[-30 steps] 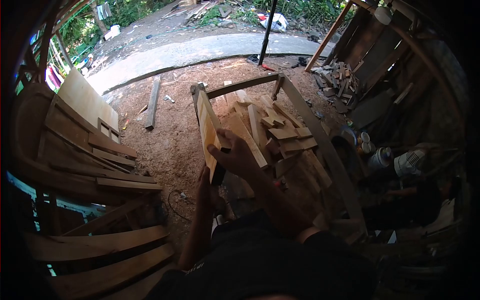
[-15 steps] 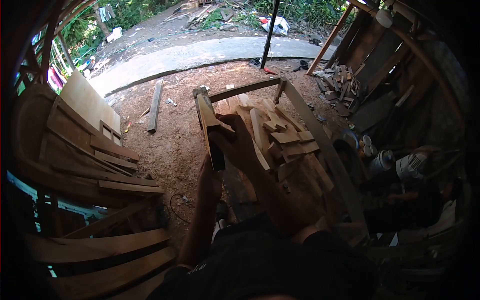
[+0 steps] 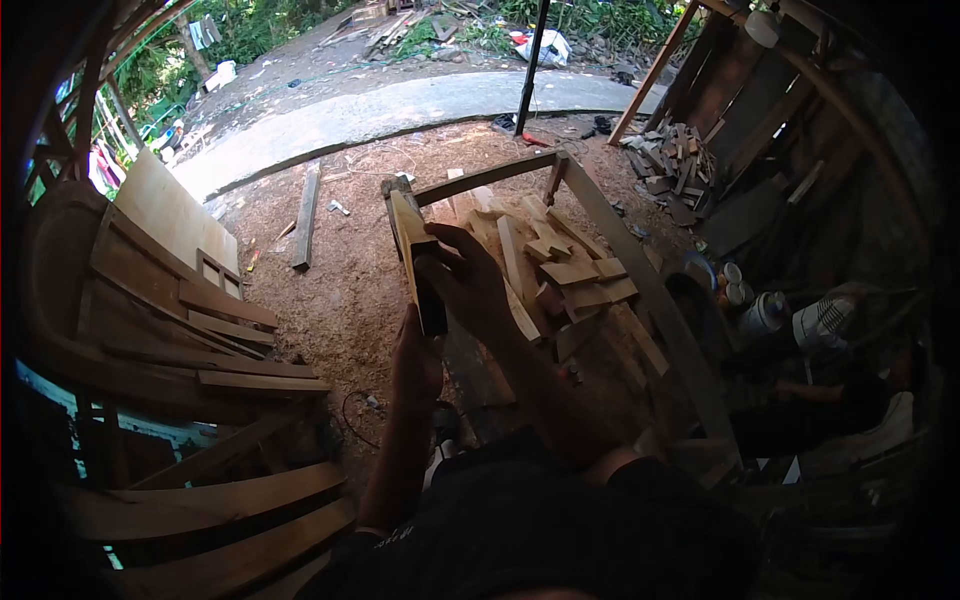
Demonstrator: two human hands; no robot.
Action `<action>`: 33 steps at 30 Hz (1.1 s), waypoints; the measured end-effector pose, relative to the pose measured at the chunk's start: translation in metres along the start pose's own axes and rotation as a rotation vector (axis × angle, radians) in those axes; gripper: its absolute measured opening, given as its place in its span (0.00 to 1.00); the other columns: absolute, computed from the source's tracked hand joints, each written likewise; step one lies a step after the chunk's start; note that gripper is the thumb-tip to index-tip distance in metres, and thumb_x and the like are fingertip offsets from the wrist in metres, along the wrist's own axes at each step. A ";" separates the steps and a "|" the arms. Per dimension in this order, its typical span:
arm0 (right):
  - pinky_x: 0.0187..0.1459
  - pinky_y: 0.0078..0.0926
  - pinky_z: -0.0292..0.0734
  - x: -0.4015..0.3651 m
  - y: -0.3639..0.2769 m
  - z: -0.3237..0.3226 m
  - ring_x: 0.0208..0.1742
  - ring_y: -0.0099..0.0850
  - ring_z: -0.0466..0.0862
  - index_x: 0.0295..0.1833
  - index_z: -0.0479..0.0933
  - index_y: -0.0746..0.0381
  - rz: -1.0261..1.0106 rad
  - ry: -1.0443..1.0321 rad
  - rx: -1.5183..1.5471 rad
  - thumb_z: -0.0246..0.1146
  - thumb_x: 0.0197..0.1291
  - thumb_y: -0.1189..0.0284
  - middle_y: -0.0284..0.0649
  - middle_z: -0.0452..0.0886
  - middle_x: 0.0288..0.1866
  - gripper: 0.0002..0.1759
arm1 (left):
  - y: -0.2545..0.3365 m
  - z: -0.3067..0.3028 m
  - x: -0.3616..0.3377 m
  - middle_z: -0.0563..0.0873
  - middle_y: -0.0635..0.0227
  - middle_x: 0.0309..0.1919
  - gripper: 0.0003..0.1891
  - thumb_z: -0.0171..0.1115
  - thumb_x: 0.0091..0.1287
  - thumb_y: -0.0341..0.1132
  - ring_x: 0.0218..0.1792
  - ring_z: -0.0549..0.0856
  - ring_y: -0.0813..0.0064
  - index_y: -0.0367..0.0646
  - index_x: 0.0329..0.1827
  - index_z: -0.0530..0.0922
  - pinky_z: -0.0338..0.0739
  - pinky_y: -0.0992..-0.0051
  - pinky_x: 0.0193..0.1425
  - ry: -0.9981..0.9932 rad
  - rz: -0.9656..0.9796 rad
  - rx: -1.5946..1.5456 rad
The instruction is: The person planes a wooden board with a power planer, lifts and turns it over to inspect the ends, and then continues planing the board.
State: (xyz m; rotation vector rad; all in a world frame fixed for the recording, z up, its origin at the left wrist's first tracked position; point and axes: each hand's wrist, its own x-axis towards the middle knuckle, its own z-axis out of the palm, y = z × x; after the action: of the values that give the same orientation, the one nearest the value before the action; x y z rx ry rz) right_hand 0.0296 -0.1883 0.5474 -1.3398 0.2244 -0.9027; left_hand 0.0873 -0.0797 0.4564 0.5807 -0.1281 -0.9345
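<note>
The fingers (image 3: 452,236) of our right hand (image 3: 474,292) are bent in a pinch on the right side of a pale wooden board (image 3: 408,224), close to its near end. Our left hand (image 3: 417,362) is below that end, thumb side up and touching it; its other fingers are hidden, so we cannot tell whether they are curled or straight. The board points away from us, its near end dark, perhaps only in shadow, and its far end lines up with the far left corner of a wooden frame (image 3: 632,248); whether they touch is unclear. We judge the board stiff, moderately heavy and hard to break, perhaps slick with dust along the cut faces. Both long edges seem the best hold, with one palm under the near end against tipping. Right of the board lie loose cut timber pieces (image 3: 572,272); further left, beyond the sawdust-covered floor (image 3: 338,290), planks (image 3: 258,382) lie near a leaning plywood panel (image 3: 172,212).
</note>
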 end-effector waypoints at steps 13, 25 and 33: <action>0.60 0.26 0.86 -0.006 0.014 0.007 0.63 0.28 0.86 0.71 0.75 0.63 -0.011 0.072 -0.030 0.69 0.71 0.80 0.43 0.86 0.59 0.25 | 0.001 -0.008 -0.004 0.86 0.65 0.62 0.21 0.55 0.86 0.47 0.64 0.83 0.71 0.41 0.70 0.78 0.75 0.62 0.70 0.041 0.022 0.017; 0.63 0.29 0.85 -0.026 0.013 0.009 0.68 0.36 0.84 0.71 0.70 0.64 -0.084 0.096 -0.083 0.67 0.72 0.80 0.47 0.76 0.72 0.25 | 0.004 -0.010 -0.020 0.75 0.73 0.79 0.30 0.49 0.84 0.57 0.81 0.69 0.68 0.54 0.82 0.69 0.53 0.47 0.85 0.003 -0.176 -0.003; 0.66 0.35 0.80 -0.074 0.020 -0.031 0.71 0.40 0.81 0.74 0.68 0.69 -0.025 0.018 -0.308 0.67 0.75 0.74 0.52 0.77 0.71 0.27 | 0.027 -0.014 -0.021 0.86 0.66 0.66 0.26 0.54 0.79 0.53 0.70 0.80 0.67 0.48 0.72 0.77 0.72 0.53 0.73 0.064 -0.089 0.076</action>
State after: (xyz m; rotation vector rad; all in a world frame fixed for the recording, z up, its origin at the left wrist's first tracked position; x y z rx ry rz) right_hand -0.0295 -0.1627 0.4960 -1.6213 0.3725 -0.9277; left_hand 0.0988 -0.0455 0.4619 0.6902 -0.0813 -0.9997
